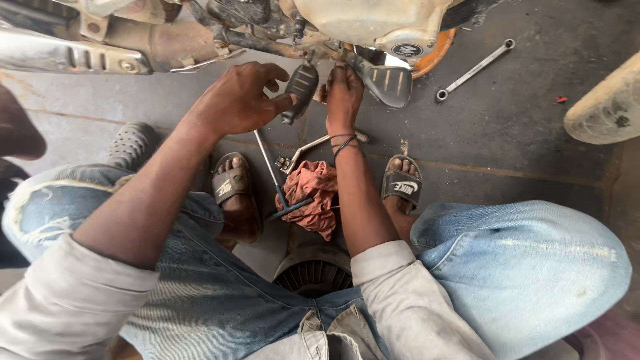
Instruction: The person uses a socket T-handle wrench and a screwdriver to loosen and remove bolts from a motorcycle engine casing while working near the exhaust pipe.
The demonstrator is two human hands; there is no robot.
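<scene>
Two hands at motorcycle underside: left hand [237, 100] pinches the black footpeg [301, 85], still mounted; right hand [343, 93] pressed against the bracket beside it, grip unclear. T-handle wrench [273, 177] and rag [313, 197] lie unused below.

Obstacles: the motorcycle underside [200, 40] is closing off the top, its black footpeg [301, 85] and metal pedal [389, 83] are crowding the gap where the left hand [237, 100] and right hand [343, 93] are working. Floor clutter: T-handle wrench [273, 177], orange rag [313, 193] and bent lever [308, 147] are lying between the sandalled feet. Free room: open concrete floor [507, 127] is lying right of the pedal, with only a spanner [475, 69] resting there.
</scene>
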